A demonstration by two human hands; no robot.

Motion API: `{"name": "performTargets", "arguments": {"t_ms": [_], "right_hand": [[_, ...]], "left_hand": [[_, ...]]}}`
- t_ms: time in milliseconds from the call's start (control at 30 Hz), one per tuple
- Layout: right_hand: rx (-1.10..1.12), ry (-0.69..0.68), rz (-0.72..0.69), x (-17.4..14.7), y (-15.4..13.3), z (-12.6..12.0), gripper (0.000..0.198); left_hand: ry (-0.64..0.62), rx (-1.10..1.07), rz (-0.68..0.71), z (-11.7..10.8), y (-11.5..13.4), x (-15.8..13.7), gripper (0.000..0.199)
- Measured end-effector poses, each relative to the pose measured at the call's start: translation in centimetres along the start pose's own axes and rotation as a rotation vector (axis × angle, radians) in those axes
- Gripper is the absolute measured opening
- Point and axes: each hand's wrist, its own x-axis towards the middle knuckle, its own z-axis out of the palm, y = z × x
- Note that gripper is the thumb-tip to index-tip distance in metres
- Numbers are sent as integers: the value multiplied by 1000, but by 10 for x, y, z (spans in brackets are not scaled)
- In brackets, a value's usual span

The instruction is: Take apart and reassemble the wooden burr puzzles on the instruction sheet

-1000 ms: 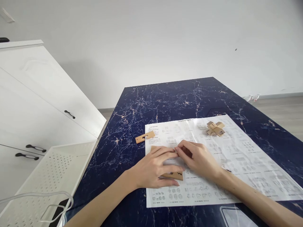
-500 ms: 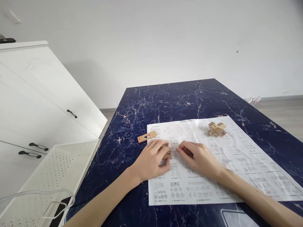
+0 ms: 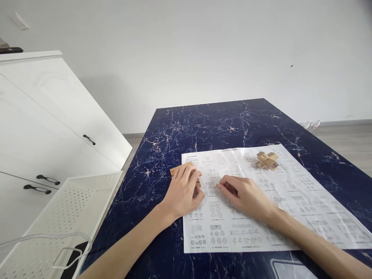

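Observation:
My left hand is curled around a numbered wooden puzzle block, which shows between its fingers and thumb. Its fingertips also reach over a flat notched wooden puzzle piece, mostly covered by the hand at the sheet's upper left corner. Resting on the printed instruction sheet, my right hand is closed in a loose curl, thumb against index finger, and nothing shows in it. Farther back on the sheet sits a cluster of interlocked wooden puzzle pieces with numbers on them.
The sheet lies on a dark blue marble-patterned table. To the left stand a white cabinet and a white perforated bin with a pale cable across it. A clear-edged object lies at the near edge.
My left hand has shifted left and slightly away with the wooden block, now covering much of the flat notched piece. My right hand has stayed nearly still.

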Motion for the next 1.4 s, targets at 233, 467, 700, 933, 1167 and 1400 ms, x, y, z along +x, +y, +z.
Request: {"name": "performTargets", "arguments": {"t_ms": [233, 467, 700, 933, 1167, 1400], "right_hand": [[-16, 8, -24, 1, -1, -1, 28], [-26, 0, -31, 1, 1, -3, 27], [-26, 2, -41, 1, 4, 1, 28], [-29, -17, -40, 1, 3, 1, 28], [-34, -11, -66, 4, 0, -1, 27], [-38, 68, -40, 4, 2, -5, 24]], "left_hand": [[32, -5, -65, 4, -2, -2, 46], [116, 41, -123, 10, -6, -1, 51], [99, 34, -133, 10, -12, 2, 44], [5, -58, -72, 4, -20, 4, 43], [-81, -141, -21, -6, -37, 9, 40], [8, -82, -18, -7, -35, 9, 38]]}}
